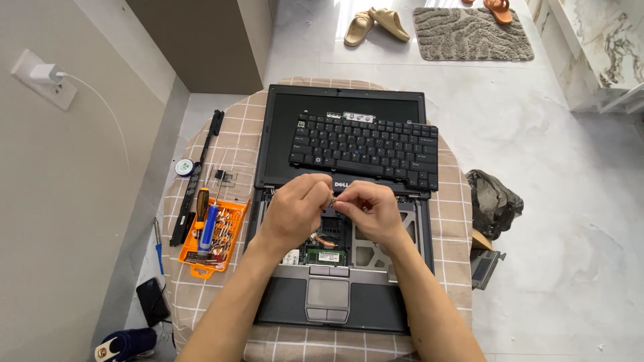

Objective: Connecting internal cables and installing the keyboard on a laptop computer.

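Pinching together over the opened laptop [339,295], the fingers [327,194] of the left hand [295,211] and right hand [372,211] are closing on something too small to identify. Just beyond them the detached keyboard [365,149] is resting on the screen; the orange screwdriver tray [213,238] is lying leftward on the bench [449,221]. Freeing that part is probably calling for a gentle pull.

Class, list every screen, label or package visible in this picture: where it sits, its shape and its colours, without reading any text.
Laptop screen: laid flat behind the hands, dark, unlit rectangle, partly under the detached black keyboard.
Memory label: white rectangle on a green module in the open laptop base.
Orange bit case: open tray left of the laptop, holding screwdrivers.
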